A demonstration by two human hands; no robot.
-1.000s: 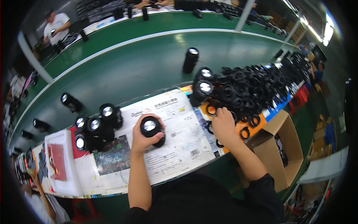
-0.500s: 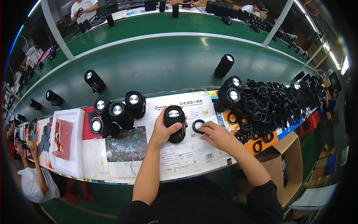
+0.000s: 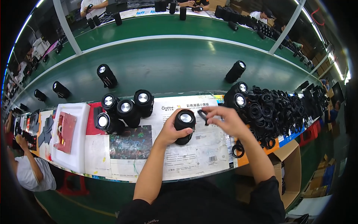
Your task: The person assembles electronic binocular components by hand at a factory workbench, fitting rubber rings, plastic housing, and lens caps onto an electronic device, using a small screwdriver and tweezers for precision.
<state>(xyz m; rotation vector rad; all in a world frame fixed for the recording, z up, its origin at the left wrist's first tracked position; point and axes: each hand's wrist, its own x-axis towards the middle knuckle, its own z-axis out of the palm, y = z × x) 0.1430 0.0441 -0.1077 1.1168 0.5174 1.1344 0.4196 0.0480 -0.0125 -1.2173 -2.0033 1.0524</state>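
Observation:
My left hand (image 3: 172, 128) is wrapped round a black cylindrical speaker (image 3: 185, 118), held upright with its round silver-centred end facing up. Just to its right, my right hand (image 3: 226, 120) pinches a black ring (image 3: 203, 117), raised off the table and tilted on edge. The ring and the speaker are apart. Motion blurs the right fingers a little. Beneath both hands lies a white printed sheet (image 3: 203, 149). Several similar speakers (image 3: 126, 112) stand together to the left. Two more speakers (image 3: 238, 100) stand beside a large heap of black rings (image 3: 266, 108) on the right.
A white foam tray (image 3: 85, 143) with a red block (image 3: 67, 132) lies at the left. Beyond the table runs a green conveyor belt (image 3: 167, 71) carrying scattered speakers. An open cardboard box (image 3: 292, 168) sits below the table at right. A co-worker's arm (image 3: 31, 160) is at far left.
My right hand has lifted the black ring off the sheet and tilted it. The left hand still holds the speaker. The whole view has shifted slightly.

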